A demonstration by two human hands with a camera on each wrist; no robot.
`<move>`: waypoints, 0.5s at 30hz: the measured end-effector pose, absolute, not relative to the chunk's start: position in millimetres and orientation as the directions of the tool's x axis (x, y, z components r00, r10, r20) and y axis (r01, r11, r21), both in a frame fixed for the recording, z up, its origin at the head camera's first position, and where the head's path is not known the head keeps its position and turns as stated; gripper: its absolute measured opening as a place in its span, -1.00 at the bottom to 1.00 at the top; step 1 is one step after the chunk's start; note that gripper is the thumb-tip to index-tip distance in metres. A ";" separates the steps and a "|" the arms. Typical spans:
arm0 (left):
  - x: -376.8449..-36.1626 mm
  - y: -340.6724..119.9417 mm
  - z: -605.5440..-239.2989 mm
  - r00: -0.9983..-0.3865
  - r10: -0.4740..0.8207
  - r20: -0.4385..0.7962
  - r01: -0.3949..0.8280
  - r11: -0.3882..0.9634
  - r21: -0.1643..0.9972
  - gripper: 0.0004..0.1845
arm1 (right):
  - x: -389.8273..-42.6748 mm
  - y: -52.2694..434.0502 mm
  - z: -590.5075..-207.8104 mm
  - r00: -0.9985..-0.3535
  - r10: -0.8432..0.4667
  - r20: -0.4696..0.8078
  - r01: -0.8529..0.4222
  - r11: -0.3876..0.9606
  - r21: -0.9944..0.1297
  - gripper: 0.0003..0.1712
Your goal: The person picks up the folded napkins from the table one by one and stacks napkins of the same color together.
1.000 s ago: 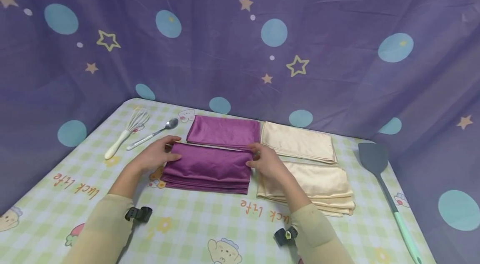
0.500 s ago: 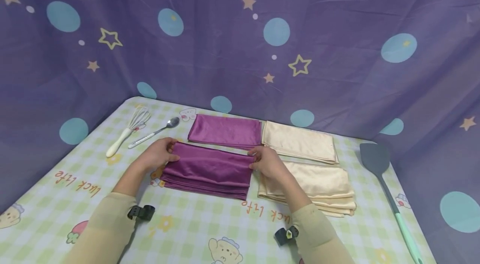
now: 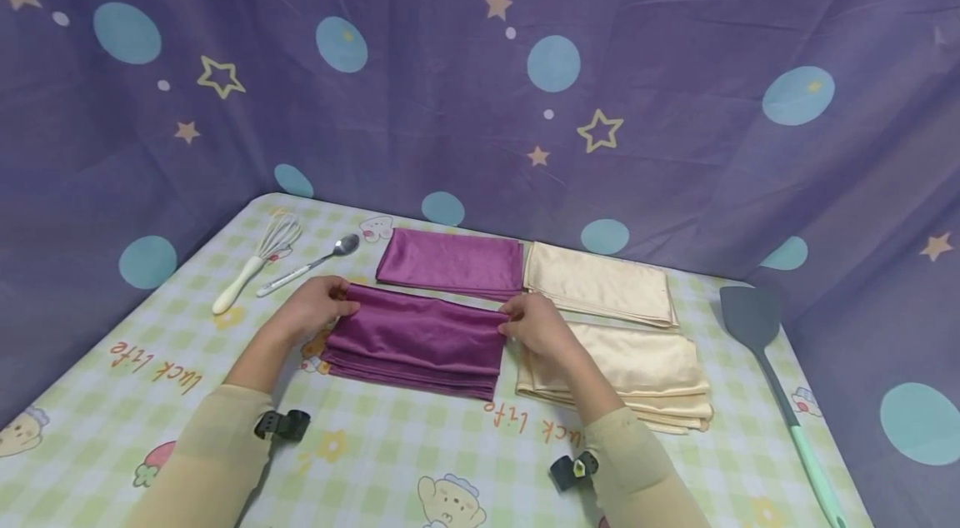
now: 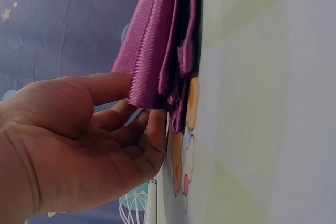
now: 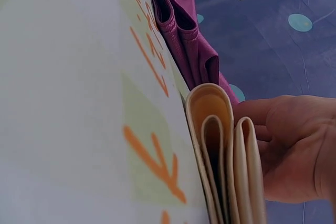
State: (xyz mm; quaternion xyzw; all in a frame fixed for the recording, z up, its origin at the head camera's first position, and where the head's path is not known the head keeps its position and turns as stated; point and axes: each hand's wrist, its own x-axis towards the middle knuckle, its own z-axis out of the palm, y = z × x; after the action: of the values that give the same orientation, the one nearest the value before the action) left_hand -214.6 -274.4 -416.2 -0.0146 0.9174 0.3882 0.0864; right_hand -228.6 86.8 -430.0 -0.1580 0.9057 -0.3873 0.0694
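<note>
A folded purple satin cloth (image 3: 420, 336) lies at the near middle of the table, its layered folds toward me. My left hand (image 3: 318, 307) pinches its far left corner, thumb on top and fingers behind; the left wrist view shows this hand (image 4: 89, 135) at the cloth's layered end (image 4: 152, 51). At the far right corner my right hand (image 3: 536, 324) pinches the same cloth. Its fingertips are hidden in the right wrist view behind a folded cream cloth (image 5: 215, 129). Behind lies a second folded purple cloth (image 3: 450, 261), close to the held one.
Two folded cream cloths, a far one (image 3: 600, 282) and a near one (image 3: 630, 361), lie right of the purple ones. A whisk (image 3: 258, 261) and a spoon (image 3: 307, 267) lie at left. A grey turner (image 3: 772, 378) with a green handle lies along the right edge.
Over the last second the near purple cloth's front edge has shifted slightly toward me. Both hands stay at its far corners, with hardly any movement in the last half second.
</note>
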 end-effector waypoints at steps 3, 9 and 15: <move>-215.6 -274.4 -416.5 -0.982 0.021 -0.190 -0.126 0.673 0.728 -0.54 | -228.4 87.4 -429.5 -0.946 -0.325 0.010 -0.219 0.613 -0.759 -0.80; -214.0 -273.8 -413.7 -0.972 0.030 -0.232 -0.169 0.599 0.783 -0.44 | -227.4 87.8 -430.6 -0.950 -0.309 -0.036 -0.115 0.457 -0.882 -0.79; -211.5 -271.7 -410.7 -0.974 0.060 -0.220 -0.159 0.514 0.843 -0.57 | -227.7 87.8 -433.9 -0.943 -0.311 -0.116 0.038 0.246 -0.969 -0.72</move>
State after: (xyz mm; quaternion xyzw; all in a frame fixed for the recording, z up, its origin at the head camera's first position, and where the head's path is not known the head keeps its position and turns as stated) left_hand -211.5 -271.7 -410.7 -0.0289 0.8631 0.4919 0.1113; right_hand -227.7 87.8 -433.9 -0.0877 0.7760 -0.6079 0.1436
